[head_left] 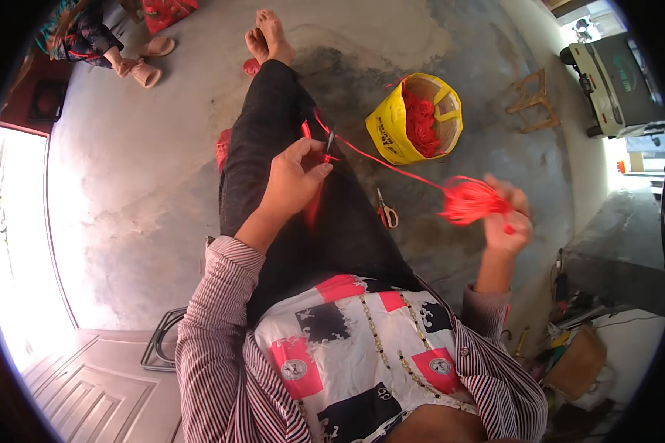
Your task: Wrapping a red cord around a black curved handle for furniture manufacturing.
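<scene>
Left hand out over the black-trousered leg, fingers pinched tight on a small hook and red cord. Right hand raised off to the side, closed around a loose red bundle. Cord drawn taut between both hands, crossing above the knee. Down on the concrete floor: scissors just below the cord, yellow bag of red stuff beyond. Bare feet crossed far ahead. Another person's feet at top left.
</scene>
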The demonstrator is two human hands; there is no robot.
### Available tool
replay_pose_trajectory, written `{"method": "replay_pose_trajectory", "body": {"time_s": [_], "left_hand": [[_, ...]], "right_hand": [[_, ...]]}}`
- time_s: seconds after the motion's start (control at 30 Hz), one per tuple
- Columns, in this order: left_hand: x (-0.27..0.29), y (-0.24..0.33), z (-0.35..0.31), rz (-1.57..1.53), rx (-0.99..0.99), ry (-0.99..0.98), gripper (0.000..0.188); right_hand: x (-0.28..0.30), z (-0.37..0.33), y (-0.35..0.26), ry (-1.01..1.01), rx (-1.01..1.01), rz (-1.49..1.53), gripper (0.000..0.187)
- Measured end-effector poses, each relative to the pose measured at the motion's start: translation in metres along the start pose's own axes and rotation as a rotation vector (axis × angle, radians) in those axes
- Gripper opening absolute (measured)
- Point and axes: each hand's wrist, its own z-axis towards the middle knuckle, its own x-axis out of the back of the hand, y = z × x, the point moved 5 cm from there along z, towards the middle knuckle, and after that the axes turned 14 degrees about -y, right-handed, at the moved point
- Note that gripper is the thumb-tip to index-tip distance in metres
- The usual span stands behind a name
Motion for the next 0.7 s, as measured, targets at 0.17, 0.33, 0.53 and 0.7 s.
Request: {"method": "replay_pose_trajectory", "body": {"time_s": [0.17,0.33,0.53,0.7], "left_hand": [[-0.001,-0.016,0.001,-0.208,0.079,-0.05,0.022],[-0.004,-0.016,0.002,-0.201,0.074,-0.058,0.021],[-0.011,-0.015,0.004,-0.188,0.044,-0.06,0.022],[-0.009,-0.02,0.003,-0.152,0.008,-0.058,0.026]], "right_hand": [[0.091,-0.053,-0.042,0.298,0.164,0.097,0.019],[0.054,-0.025,0.062,0.453,-0.189,0.242,0.018],[-0.054,0.066,0.182,0.159,-0.5,-0.145,0.022],[-0.078,0.077,0.197,-0.171,-0.557,-0.296,0.01]]}}
